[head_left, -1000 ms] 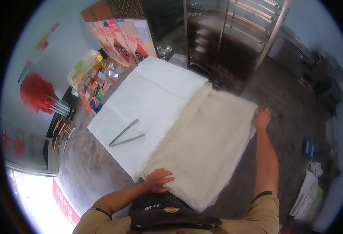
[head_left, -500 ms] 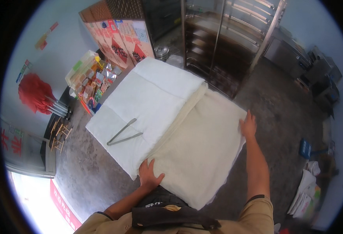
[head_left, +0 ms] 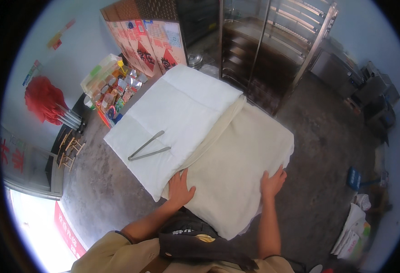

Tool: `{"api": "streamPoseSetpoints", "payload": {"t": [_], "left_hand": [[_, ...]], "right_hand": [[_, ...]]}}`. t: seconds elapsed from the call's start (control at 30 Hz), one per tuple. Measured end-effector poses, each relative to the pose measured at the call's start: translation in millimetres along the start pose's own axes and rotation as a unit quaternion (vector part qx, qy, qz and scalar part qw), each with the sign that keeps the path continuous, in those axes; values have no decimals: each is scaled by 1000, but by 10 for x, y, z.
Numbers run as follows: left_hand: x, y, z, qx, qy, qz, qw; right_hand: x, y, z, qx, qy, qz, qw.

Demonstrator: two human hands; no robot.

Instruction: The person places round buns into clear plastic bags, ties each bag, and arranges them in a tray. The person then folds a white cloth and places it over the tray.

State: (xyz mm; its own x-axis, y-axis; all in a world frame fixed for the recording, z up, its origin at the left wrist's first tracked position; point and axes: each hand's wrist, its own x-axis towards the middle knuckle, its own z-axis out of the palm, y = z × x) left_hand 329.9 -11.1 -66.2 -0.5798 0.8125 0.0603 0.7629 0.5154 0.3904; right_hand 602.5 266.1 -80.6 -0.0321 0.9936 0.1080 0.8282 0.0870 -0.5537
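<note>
A cream cloth (head_left: 238, 154) covers the right part of the table, with a rolled fold (head_left: 218, 129) along its left side. Left of that fold lies a thick white padded cloth (head_left: 181, 104). Metal tongs (head_left: 140, 152) rest spread apart on the white cloth. My left hand (head_left: 180, 187) lies flat at the near end of the fold, thumb spread away from its fingers. At the right edge of the cream cloth, my right hand (head_left: 272, 182) touches the fabric with thumb and fingers apart. Its fingertips partly hide the edge.
A box of packaged goods (head_left: 118, 88) stands beyond the left table edge, near printed cartons (head_left: 150, 45). A tall metal tray rack (head_left: 272, 45) stands behind. Folded red fabric on poles (head_left: 45, 100) leans at the left wall. White bags (head_left: 352, 232) lie at the right.
My right hand has slid nearer to me along the cream cloth's right edge. My left hand has shifted slightly up and right in view, still on the cloth. The tongs stay on the white cloth.
</note>
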Motion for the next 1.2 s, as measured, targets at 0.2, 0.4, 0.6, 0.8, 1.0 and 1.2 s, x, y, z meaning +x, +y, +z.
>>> {"api": "streamPoseSetpoints", "payload": {"t": [0.2, 0.4, 0.6, 0.8, 1.0, 1.2], "left_hand": [[341, -50, 60, -37, 21, -52, 998], [385, 1, -55, -84, -11, -8, 996], [506, 101, -180, -89, 44, 129, 987], [552, -82, 294, -178, -206, -39, 962], [283, -528, 647, -325, -262, -203, 886], [-456, -705, 633, -554, -105, -421, 710]], "right_hand": [[37, 269, 98, 20, -35, 74, 996], [23, 861, -4, 147, -32, 81, 985], [61, 1097, -367, 284, -58, 112, 950], [67, 1068, -521, 259, -75, 116, 956], [77, 1085, -242, 205, -9, 157, 966], [110, 786, 78, 223, -2, 151, 963]]}}
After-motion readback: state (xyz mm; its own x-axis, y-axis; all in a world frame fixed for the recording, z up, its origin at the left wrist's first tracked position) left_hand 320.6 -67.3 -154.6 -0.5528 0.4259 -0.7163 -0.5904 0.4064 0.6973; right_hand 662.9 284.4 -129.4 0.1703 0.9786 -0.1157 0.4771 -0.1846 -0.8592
